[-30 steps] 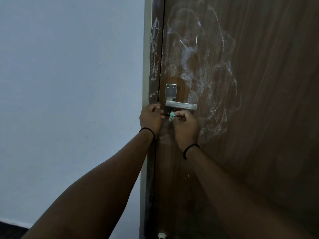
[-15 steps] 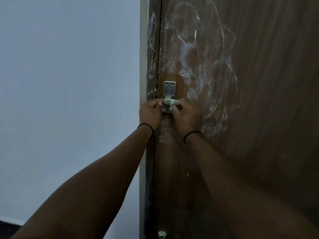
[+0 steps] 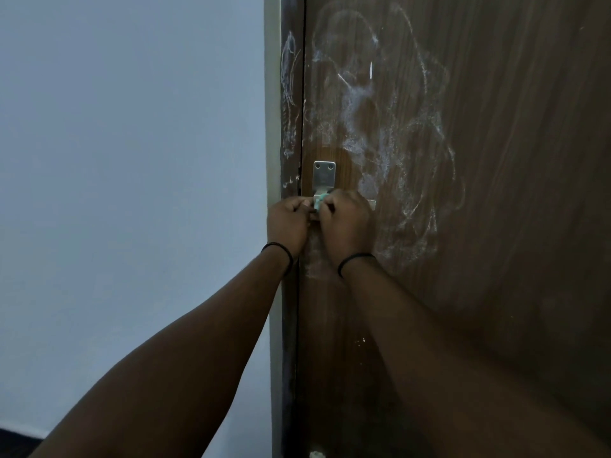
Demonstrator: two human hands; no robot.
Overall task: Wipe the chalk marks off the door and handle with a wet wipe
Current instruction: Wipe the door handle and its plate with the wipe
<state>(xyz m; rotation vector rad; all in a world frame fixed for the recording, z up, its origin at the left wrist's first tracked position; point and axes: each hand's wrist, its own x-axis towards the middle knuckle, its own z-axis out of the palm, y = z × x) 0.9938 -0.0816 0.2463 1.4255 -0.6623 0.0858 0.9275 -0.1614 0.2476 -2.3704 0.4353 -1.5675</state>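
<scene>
A dark brown wooden door (image 3: 496, 193) carries broad white chalk marks (image 3: 390, 133) above and right of its metal handle (image 3: 324, 177). More chalk streaks the door frame (image 3: 288, 94). My left hand (image 3: 289, 224) and right hand (image 3: 348, 223) meet at the handle. Both pinch a small pale green wet wipe (image 3: 319, 201) between their fingertips. My right hand covers most of the lever; only its tip shows at the right.
A plain pale blue-grey wall (image 3: 132, 193) fills the left half of the view. A small white object (image 3: 316, 454) sits at the door's foot. A dark strip of floor (image 3: 16, 441) shows at the lower left.
Both hands have risen with the wipe from just below the lever to the lever itself. My right hand now hides most of the lever.
</scene>
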